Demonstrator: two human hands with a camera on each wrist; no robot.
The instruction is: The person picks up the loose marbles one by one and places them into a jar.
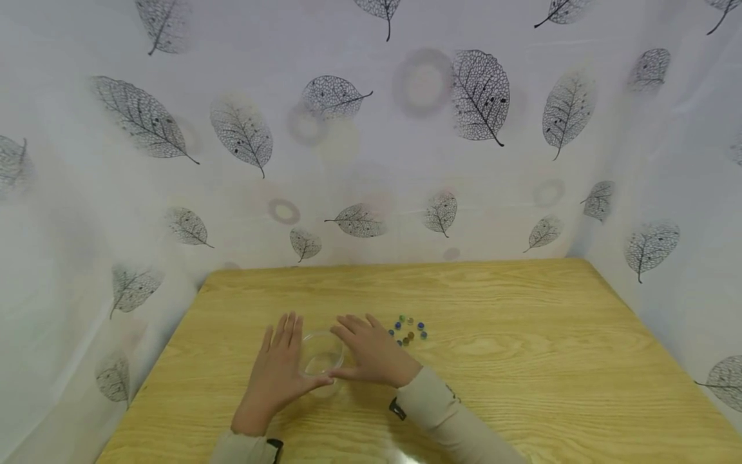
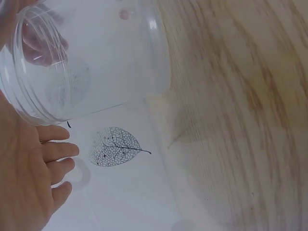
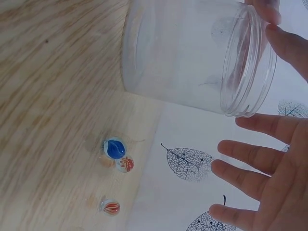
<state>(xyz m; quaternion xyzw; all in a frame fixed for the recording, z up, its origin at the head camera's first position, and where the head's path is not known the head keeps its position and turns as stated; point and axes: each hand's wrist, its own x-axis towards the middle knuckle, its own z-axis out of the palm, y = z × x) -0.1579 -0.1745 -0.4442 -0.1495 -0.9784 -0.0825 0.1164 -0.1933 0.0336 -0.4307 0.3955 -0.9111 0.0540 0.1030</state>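
Note:
A clear, open-topped plastic jar [image 1: 321,356] with a threaded rim stands upright on the table between both hands. At its left side is my left hand [image 1: 277,370], fingers straight and thumb reaching along the near side of the rim. My right hand [image 1: 375,353] is on the other side, fingers extended and slightly spread. In the right wrist view its index fingertip and thumb lie at the rim of the jar [image 3: 178,53]. Both thumbs come close together at the near edge. No contents show inside the jar [image 2: 115,57] in the left wrist view.
Several glass marbles, among them a blue marble [image 3: 115,147] and a red-striped marble [image 3: 111,207], lie in a loose cluster right of the jar, just beyond my right hand. The wood-grain table [image 1: 522,361] meets a white leaf-print curtain [image 1: 382,161] at the back and sides.

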